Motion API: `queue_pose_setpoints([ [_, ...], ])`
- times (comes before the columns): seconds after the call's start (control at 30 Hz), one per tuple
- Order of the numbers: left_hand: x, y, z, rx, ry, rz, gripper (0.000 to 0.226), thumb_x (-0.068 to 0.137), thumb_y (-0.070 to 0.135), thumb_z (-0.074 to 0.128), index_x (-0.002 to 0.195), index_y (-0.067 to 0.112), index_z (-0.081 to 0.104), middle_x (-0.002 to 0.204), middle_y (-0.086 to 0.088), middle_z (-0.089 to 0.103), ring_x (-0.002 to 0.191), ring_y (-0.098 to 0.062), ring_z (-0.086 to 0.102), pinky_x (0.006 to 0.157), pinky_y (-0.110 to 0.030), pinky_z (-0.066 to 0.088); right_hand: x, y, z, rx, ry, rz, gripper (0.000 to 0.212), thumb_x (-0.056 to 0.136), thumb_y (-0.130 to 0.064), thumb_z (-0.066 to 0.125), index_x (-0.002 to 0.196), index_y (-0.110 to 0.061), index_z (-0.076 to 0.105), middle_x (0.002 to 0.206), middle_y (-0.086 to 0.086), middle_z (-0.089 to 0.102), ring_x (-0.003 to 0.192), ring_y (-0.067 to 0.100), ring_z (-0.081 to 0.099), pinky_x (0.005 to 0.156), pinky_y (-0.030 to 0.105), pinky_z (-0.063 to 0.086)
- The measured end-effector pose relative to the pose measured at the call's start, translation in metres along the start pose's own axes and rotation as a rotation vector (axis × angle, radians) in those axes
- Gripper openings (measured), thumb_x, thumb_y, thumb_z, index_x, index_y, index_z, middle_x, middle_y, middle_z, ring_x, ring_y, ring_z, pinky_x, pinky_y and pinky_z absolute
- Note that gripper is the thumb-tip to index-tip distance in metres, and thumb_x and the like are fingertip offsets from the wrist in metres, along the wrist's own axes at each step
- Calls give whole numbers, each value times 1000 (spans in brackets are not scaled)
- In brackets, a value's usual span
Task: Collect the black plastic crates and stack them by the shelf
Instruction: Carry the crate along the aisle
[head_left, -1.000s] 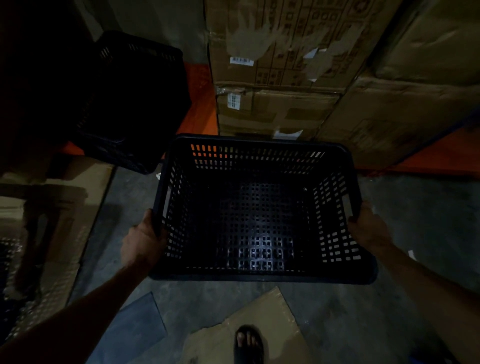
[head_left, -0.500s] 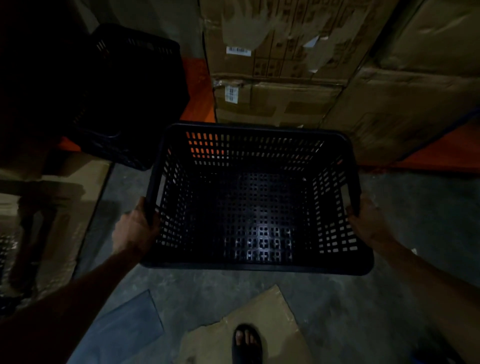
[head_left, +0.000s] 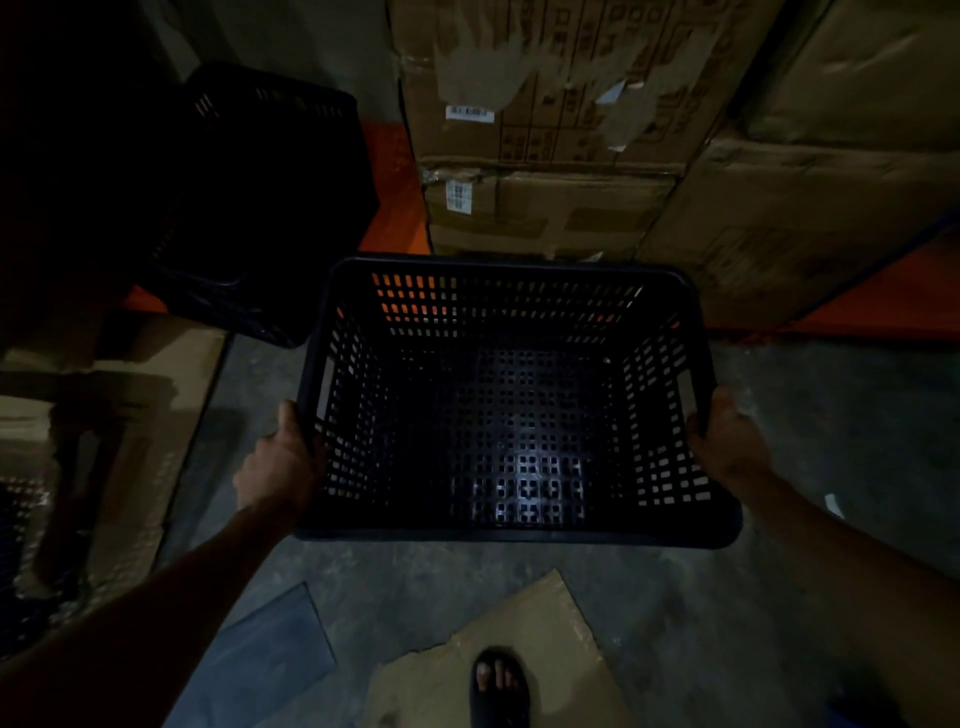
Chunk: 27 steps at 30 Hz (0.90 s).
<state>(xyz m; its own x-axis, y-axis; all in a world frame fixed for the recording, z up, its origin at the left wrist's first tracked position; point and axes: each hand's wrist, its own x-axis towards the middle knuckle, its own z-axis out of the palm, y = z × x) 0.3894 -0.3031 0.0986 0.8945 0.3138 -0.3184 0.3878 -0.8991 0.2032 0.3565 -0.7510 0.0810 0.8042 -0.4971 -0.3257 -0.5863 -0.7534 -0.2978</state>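
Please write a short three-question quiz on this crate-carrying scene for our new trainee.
1. True or false: both hands grip the held crate by its side rims.
2. What is inside that crate? A) boxes B) nothing C) bottles
3. Where is the second crate relative to the held one?

Key:
1. True: left hand and right hand each hold a side.
2. B.
3. Beyond it to the left, by the cardboard boxes.

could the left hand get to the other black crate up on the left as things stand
Probably not yet: the left hand is gripping the held crate, as is the right hand. The other crate sits farther ahead-left, nothing between.
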Motion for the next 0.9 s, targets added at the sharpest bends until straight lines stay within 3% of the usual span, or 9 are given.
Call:
queue_pose_setpoints([
  [0.3,4,-5,3,12,-36,-2,60,93,30,46,146,19,20,112,-33,57,101,-48,58,80,-49,45,7,5,2,-58,6,-31,48,94,-13,48,132,11,32,110,36,58,98,47,59,87,51,47],
  [0.5,2,-1,2,11,-29,-5,59,94,28,46,146,17,21,112,-32,59,101,-47,59,81,-50,45,3,4,3,-63,-24,50,54,94,-20,48,138,3,28,120,35,54,108,48,55,91,50,45],
  [0.73,4,-4,7,25,-11,-8,55,94,29,45,142,16,23,107,-32,61,98,-48,60,77,-48,45,-2,4,5,-53,12,77,48,92,-19,49,131,1,31,114,37,56,102,50,57,86,50,45],
  [0.9,8,-5,12,39,9,-13,47,93,29,45,134,15,28,105,-30,62,95,-47,61,68,-43,36,1,3,9,-53,41,82,49,92,-20,50,132,1,32,118,36,55,103,50,57,86,50,45],
])
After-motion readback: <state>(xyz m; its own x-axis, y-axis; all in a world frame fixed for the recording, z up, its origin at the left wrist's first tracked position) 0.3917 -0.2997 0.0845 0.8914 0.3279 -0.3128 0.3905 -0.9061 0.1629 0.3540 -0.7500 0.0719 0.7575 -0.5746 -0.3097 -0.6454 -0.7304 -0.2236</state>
